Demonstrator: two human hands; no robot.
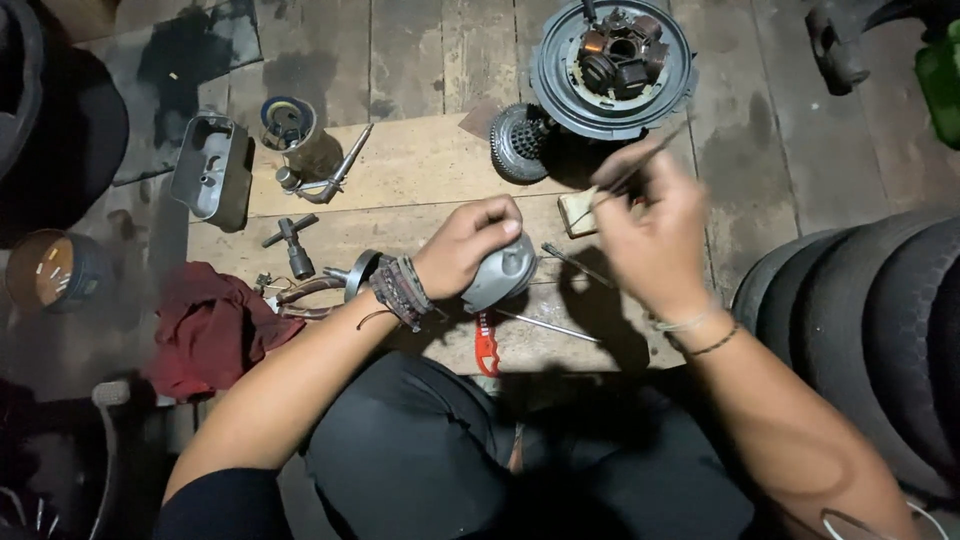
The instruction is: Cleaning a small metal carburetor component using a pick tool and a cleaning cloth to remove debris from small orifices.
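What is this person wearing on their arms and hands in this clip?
Both hands are bare, with no gloves. The left hand has a thick stack of dark braided and beaded bracelets round the wrist, and a dark short sleeve shows at the upper arm. The right hand has two thin bands at the wrist: a pale cord and a dark thin bracelet.

Two hands: the left hand [465,245] and the right hand [650,235]. One grey casing [503,272], one thin rod [640,165] in the right hand, two more rods [548,326] on the board. One stator plate [612,62], one gear [518,142], one metal cover [212,168], one T-wrench [292,242], one red rag [212,325], one red cutter [487,348], three tyres [860,320].
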